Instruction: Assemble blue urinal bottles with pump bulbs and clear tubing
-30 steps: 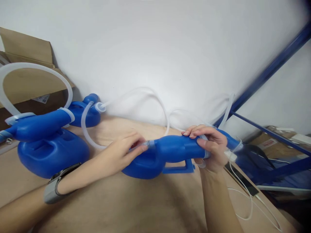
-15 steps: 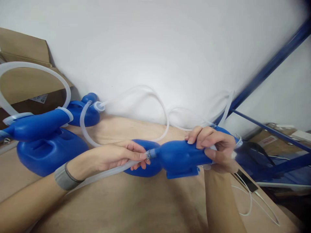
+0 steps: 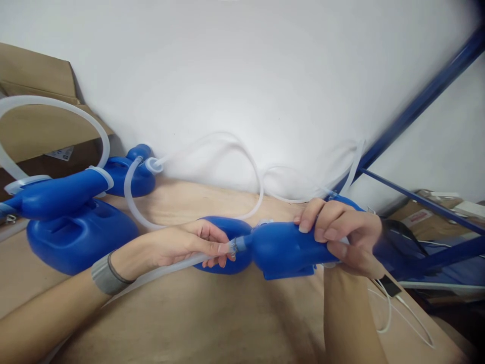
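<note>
My right hand [image 3: 346, 232] is wrapped over the wide end of a blue plastic funnel-like piece [image 3: 284, 247], held level above the table. At its left the piece narrows to a spout, which meets a translucent hose [image 3: 170, 269]. A small metal clamp [image 3: 234, 246] sits around that joint. My left hand [image 3: 193, 245] pinches the hose end beside the clamp, and the hose trails back under my left forearm. Behind my fingers lies a blue plastic container [image 3: 223, 253], partly hidden by my hand and the funnel-like piece.
At the left, a blue jug [image 3: 79, 237] stands below another blue funnel-like piece [image 3: 64, 197] with a hose. A further blue jug [image 3: 132, 174] is near the wall. Cardboard boxes [image 3: 34, 126] are behind. To the right are a blue metal frame [image 3: 420, 108], a phone [image 3: 390, 286] and a white cable [image 3: 417, 321].
Both hands have shifted slightly to the right, carrying the funnel-like piece and the hose end. My right hand has moved the most. Both grips still hold.
</note>
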The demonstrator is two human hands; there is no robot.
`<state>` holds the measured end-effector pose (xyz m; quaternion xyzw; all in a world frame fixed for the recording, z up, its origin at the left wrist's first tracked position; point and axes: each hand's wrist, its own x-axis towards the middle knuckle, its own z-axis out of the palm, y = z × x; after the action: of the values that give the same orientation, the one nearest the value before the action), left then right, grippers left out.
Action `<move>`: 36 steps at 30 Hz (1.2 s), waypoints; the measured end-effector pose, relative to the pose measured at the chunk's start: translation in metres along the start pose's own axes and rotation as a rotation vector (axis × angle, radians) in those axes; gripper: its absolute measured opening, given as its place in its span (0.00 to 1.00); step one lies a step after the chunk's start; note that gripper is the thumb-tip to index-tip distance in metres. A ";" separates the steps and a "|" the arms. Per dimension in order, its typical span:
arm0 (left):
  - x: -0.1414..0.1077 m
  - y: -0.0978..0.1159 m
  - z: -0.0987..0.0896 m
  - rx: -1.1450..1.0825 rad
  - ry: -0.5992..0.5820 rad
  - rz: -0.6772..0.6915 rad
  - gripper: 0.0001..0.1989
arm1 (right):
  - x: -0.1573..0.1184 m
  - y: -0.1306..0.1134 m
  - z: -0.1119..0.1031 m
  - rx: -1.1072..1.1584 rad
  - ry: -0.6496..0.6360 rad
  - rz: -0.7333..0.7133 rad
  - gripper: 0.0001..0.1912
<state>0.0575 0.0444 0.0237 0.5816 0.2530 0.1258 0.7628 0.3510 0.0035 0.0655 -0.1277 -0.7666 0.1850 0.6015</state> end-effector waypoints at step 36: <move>0.019 -0.004 -0.011 -0.166 0.505 0.088 0.16 | -0.006 0.037 0.001 -0.508 -0.741 1.006 0.23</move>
<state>0.0670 0.0612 0.0133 0.4777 0.3986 0.3204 0.7144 0.3507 0.0343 0.0444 -0.5348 -0.7892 0.2881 0.0907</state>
